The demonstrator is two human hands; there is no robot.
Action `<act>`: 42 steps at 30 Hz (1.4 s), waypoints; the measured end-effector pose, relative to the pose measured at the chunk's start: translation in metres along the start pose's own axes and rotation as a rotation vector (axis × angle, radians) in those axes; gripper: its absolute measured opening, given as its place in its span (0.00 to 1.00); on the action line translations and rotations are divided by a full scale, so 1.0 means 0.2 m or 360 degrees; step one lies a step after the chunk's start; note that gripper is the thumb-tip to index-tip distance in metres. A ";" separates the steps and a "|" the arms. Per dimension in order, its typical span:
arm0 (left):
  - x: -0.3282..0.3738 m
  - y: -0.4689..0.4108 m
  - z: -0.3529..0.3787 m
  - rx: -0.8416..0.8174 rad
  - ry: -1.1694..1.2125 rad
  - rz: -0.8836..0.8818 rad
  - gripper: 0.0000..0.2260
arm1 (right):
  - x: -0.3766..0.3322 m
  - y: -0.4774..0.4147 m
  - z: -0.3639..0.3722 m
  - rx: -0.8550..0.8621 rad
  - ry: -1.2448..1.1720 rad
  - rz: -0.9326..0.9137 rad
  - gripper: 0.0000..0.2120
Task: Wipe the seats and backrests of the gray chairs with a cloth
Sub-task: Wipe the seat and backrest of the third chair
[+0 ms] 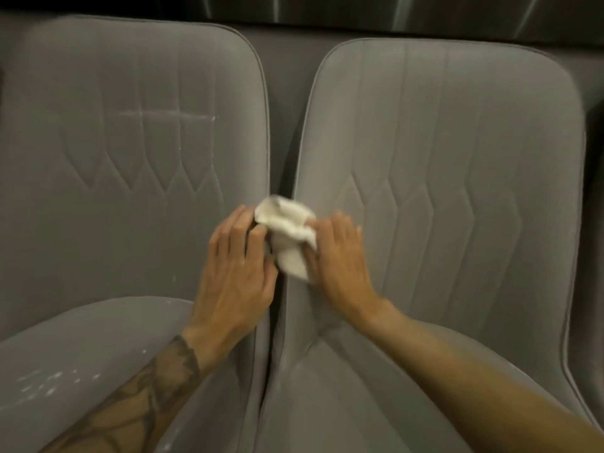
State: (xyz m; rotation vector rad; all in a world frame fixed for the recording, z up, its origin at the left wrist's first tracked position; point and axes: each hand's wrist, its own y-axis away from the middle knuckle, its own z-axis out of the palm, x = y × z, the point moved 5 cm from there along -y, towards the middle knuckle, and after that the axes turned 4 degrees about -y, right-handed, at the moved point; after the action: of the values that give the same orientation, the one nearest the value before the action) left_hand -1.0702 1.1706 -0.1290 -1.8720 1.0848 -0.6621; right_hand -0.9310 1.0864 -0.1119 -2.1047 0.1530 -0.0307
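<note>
white cloth [289,238] sits bunched between my two hands. the fingers [340,228] of my right hand [336,263] lie close together and curl over its right side, so this hand holds it. the fingers [243,223] of my left hand [237,269] are bent and close together at its left edge; i cannot tell if they pinch it or only touch it, because it is blurred there.

the cloth hangs over the narrow gap [268,348] between the chairs, with its long axis running up and down along it. both hands are equally near.

left of it is the backrest of the left chair [130,142], with pale marks [163,114] and white specks [49,384] on the seat. on the other side is the right chair [457,158]. i think the next wipe must go sideways from here.
</note>
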 end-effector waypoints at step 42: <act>0.06 0.70 -0.17 -0.0817 -0.0120 -0.0198 0.27 | -0.07 0.61 0.03 -0.1190 -0.0294 -0.0004 0.11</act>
State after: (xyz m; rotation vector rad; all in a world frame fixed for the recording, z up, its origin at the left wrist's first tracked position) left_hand -1.1497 1.1101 -0.2339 -2.3968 1.1716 -0.3971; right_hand -0.9561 1.0325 -0.2190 -2.8361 0.0510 0.2557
